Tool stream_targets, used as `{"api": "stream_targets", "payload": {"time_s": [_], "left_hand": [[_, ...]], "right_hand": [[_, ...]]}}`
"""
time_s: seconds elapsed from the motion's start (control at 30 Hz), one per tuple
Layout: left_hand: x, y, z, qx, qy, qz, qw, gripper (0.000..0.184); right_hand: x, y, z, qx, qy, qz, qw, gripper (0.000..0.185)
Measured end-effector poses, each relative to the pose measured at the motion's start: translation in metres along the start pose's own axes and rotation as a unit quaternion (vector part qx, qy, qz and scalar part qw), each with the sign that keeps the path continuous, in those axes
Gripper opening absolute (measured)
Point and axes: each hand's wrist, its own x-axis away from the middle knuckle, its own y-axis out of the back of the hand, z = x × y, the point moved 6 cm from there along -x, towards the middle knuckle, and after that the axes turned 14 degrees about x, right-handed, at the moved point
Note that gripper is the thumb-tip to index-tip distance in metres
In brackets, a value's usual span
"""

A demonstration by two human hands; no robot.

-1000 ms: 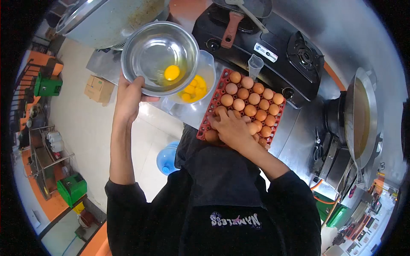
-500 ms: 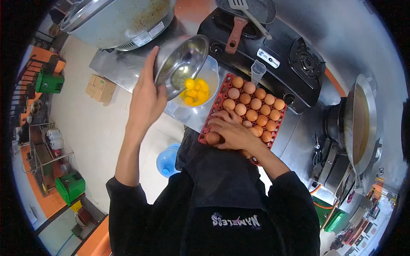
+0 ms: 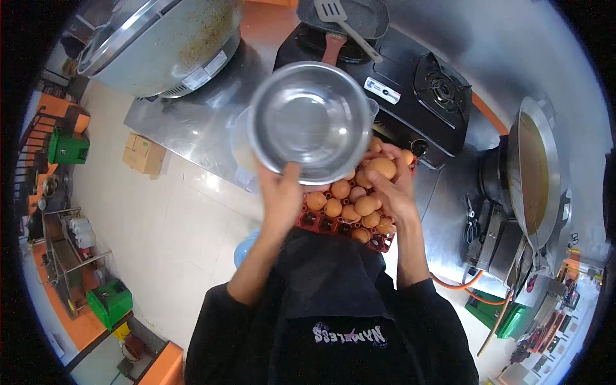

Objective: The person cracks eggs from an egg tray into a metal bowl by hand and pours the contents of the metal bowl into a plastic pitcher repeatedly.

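Note:
My left hand (image 3: pixel 280 197) grips the near rim of a shiny metal bowl (image 3: pixel 311 122), thumb over the edge. The bowl faces up toward me, its inside bare apart from reflections. Behind it, a pale plastic bowl (image 3: pixel 242 144) is mostly covered, and its contents are hidden. My right hand (image 3: pixel 399 197) is closed around a brown egg (image 3: pixel 383 168), just right of the metal bowl; whether it holds a second egg I cannot tell. Below both hands lies a red egg tray (image 3: pixel 381 244) with several brown eggs (image 3: pixel 367 206) and some vacant cups along its near side.
A black gas stove (image 3: pixel 417 96) stands behind the tray, with a pan (image 3: pixel 369 16) and slotted spatula (image 3: pixel 332 11) on it. A large wok (image 3: pixel 536 173) with brown liquid and scissors (image 3: pixel 471 219) are at right. A big grey cooker (image 3: pixel 167 48) occupies the back left.
The metal bowl has swung right from its tilt over the yolks in the plastic bowl, and now faces up in front of it. My right hand rose from the tray with an egg.

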Motion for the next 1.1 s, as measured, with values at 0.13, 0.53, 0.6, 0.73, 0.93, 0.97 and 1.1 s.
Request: {"api": "stream_targets", "payload": {"time_s": [0.13, 0.53, 0.6, 0.73, 0.93, 0.97, 1.1], "left_hand": [[0.004, -0.034, 0.047, 0.075, 0.089, 0.015, 0.993, 0.052], [0.018, -0.076, 0.095, 0.148, 0.159, 0.024, 0.976, 0.062], [0.018, -0.078, 0.101, 0.149, 0.174, 0.022, 0.973, 0.061], [0.013, -0.059, 0.095, 0.113, 0.15, -0.03, 0.982, 0.056], [0.021, -0.05, 0.116, 0.081, 0.208, 0.059, 0.973, 0.053], [0.021, -0.049, 0.116, 0.072, 0.195, 0.049, 0.977, 0.054], [0.021, -0.041, 0.124, 0.052, 0.134, 0.025, 0.989, 0.059]], "right_hand": [[-0.001, 0.053, 0.026, 0.196, 0.074, -0.19, 0.959, 0.033], [0.021, 0.09, 0.045, 0.261, 0.144, -0.487, 0.821, 0.017], [0.012, 0.07, 0.044, 0.296, 0.142, -0.44, 0.836, 0.018], [0.008, 0.075, 0.075, 0.353, 0.158, -0.427, 0.818, 0.022], [-0.042, 0.019, 0.075, 0.484, 0.161, -0.006, 0.86, 0.038], [-0.047, 0.01, 0.062, 0.522, 0.196, 0.046, 0.829, 0.039], [-0.052, -0.007, 0.025, 0.577, 0.182, 0.093, 0.791, 0.042]]}}
